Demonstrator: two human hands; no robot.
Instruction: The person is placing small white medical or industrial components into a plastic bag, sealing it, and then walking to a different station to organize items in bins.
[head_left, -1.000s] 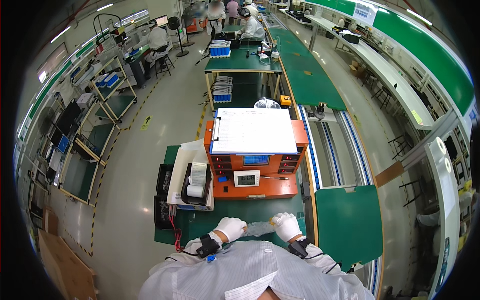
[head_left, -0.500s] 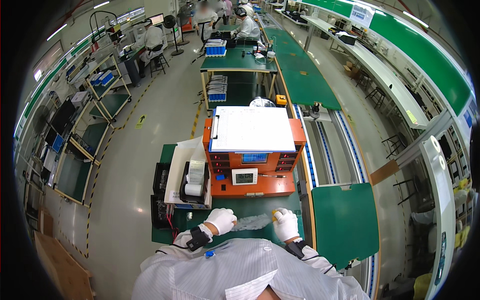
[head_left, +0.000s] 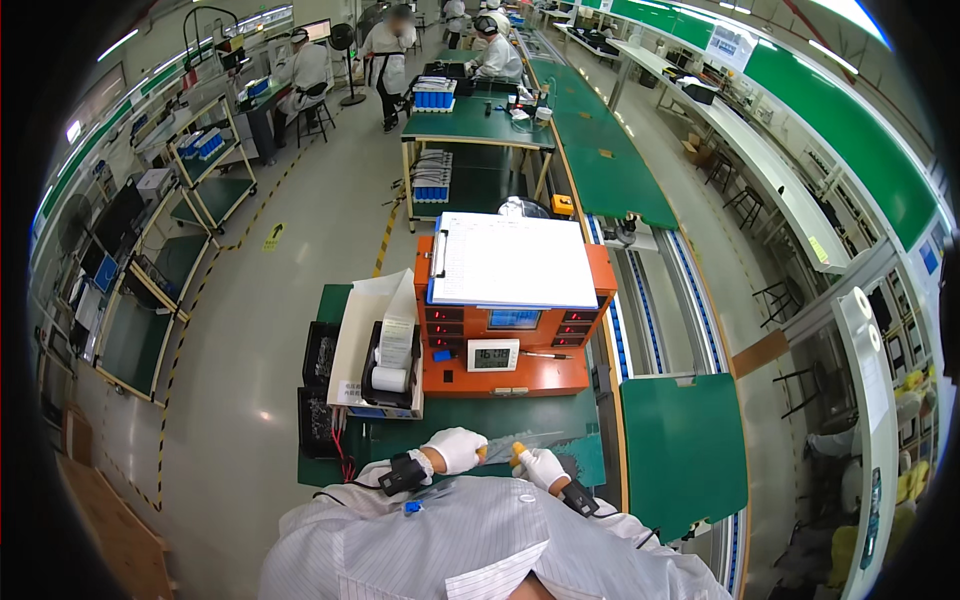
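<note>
My left hand (head_left: 458,450), in a white glove with yellowish fingertips, is closed at the left end of a crumpled, translucent plastic film (head_left: 505,445). Gloved the same way, my right hand (head_left: 541,466) pinches at the film's near right side, thumb and fingertips together. The film spreads over the green work surface (head_left: 400,437) between and beyond both hands. Whether it is a bag or a loose sheet cannot be made out. Each wrist wears a black strapped module.
Behind my hands stands an orange test box (head_left: 510,377) carrying a clipboard (head_left: 515,262) and a small white digital clock (head_left: 493,355). To the left sit a paper roll (head_left: 390,379) in a carton and black bins (head_left: 318,425). A conveyor line (head_left: 685,450) runs along the right.
My right hand has moved left and nearer to me, closer to my left hand. My left hand has shifted slightly right. The film now stretches further right and away. A person in the background has stepped nearer.
</note>
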